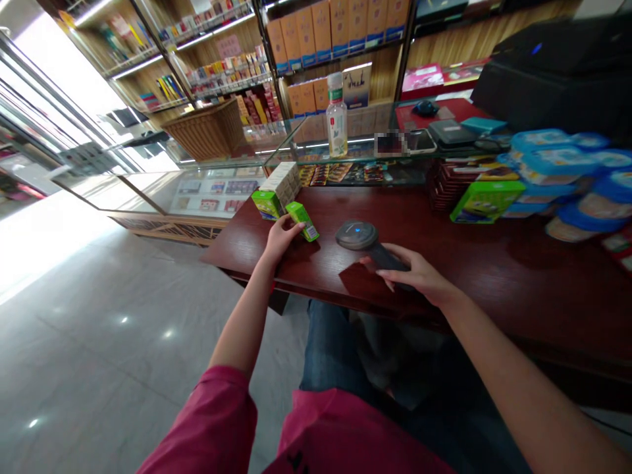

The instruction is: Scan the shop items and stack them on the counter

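Observation:
My left hand is closed on a small green box, whose barcode side faces toward the right. Just behind it, a row of similar boxes stands on the dark red wooden desk, with a green face at the near end. In my right hand is a black barcode scanner, gripped by its handle. A blue light glows on top of the scanner's head, which is to the right of the green box and apart from it.
A clear bottle stands on the glass shelf behind the desk, near a phone. To the right are another green box and stacked blue-lidded tubs. A wicker basket sits on the glass counter at back left.

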### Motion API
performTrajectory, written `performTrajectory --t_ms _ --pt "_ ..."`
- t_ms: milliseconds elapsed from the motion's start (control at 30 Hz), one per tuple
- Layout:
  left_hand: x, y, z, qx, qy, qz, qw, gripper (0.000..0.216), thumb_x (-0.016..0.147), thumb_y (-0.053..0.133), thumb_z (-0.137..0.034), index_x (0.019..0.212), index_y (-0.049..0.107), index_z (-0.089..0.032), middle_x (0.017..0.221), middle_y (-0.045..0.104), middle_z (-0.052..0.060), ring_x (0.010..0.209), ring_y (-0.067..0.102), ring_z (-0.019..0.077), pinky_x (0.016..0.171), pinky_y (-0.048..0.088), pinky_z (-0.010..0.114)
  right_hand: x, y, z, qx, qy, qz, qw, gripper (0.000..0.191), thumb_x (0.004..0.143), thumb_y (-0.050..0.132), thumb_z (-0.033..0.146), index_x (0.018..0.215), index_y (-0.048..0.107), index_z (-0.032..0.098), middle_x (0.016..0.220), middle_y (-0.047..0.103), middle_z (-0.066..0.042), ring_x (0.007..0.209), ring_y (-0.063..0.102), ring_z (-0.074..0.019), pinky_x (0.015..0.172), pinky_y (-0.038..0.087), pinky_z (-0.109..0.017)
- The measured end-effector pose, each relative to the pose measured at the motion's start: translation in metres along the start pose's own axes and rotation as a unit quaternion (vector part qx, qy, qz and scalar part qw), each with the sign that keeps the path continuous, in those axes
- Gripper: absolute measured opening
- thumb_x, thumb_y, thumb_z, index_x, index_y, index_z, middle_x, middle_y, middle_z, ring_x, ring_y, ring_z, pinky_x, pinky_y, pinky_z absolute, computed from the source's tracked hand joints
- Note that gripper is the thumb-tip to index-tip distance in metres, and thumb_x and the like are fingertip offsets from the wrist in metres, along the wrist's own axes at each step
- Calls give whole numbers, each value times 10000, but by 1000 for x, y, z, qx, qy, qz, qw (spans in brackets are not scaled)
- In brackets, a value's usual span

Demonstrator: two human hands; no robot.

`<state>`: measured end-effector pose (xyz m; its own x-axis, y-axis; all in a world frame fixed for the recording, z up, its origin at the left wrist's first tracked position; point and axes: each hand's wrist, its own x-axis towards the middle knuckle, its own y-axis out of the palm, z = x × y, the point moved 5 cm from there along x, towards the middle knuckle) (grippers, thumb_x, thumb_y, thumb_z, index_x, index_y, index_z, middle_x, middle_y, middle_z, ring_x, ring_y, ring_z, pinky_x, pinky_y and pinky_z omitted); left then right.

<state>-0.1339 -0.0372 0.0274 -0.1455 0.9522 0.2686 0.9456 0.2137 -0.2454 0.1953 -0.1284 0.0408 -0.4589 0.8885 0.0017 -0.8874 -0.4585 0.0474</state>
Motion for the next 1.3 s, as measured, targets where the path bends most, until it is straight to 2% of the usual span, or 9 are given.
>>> performTrajectory --t_ms 167,300,567,700,800,900,1033,1100,1300 --pt "3 2 3 -10 1 4 1000 609 738 812 -572 1161 687 -152 1151 764 117 1079 716 284 972 549 400 3 3 -7 -38 13 33 999 651 687 888 339 1295 680 234 1159 789 -116 1057 745 -341 804 619 -435" --pt "4 2 4 18 9 -2 1000 572 769 800 -549 1167 682 -155 1155 763 112 1092 715 277 972 547 384 3 5 -7 -56 0 42 998 645 656 906 302 1265 702 245 1157 793 -96 1122 735 -351 959 596 -488" --pt "0 1 -5 95 34 -13 995 479 783 827 -388 1171 655 -168 1166 755 94 1106 701 260 1006 523 378 4 6 -4 -84 -16 43 995 614 649 908 316 1230 730 223 1121 799 -101 1089 747 -356 968 600 -501" --pt "3 1 -2 114 14 -25 993 422 762 832 -274 1121 645 -155 1103 755 105 1034 715 248 945 546 376 4 8 -3 -80 -19 50 995 596 660 900 301 1227 729 238 1145 795 -90 1111 741 -348 1018 570 -515" --pt "5 2 0 113 16 -24 993 395 752 825 -254 1083 633 -154 1074 749 102 1002 713 238 929 549 373 3 8 -4 -67 -12 55 996 607 672 892 287 1252 718 238 1154 792 -97 1102 741 -341 954 597 -487" --pt "4 4 -2 106 45 -13 993 437 727 843 -304 1075 616 -169 1091 736 94 1033 701 243 961 536 384 3 6 -8 -42 -2 50 998 641 683 891 303 1288 695 227 1134 793 -108 976 762 -320 759 621 -419" --pt "0 6 -3 117 64 4 991 549 622 907 -356 1040 589 -197 1076 718 78 1030 691 258 949 538 404 2 0 -6 -4 -18 -26 999 586 691 890 329 1235 703 221 1119 790 -102 598 680 -177 596 562 -352" --pt "-1 4 -4 126 65 7 990 547 615 903 -395 1018 580 -213 1040 712 58 1009 690 256 944 537 410 -1 -5 -3 31 -39 -66 997 529 703 881 348 1184 701 222 1162 779 -104 510 606 -121 553 534 -331" --pt "1 15 -9 143 66 58 986 545 606 858 -548 958 599 -222 955 706 14 946 681 255 908 544 395 -31 -56 1 62 -76 -176 980 490 719 865 364 1147 681 210 1184 778 -126 503 581 -103 495 501 -293"
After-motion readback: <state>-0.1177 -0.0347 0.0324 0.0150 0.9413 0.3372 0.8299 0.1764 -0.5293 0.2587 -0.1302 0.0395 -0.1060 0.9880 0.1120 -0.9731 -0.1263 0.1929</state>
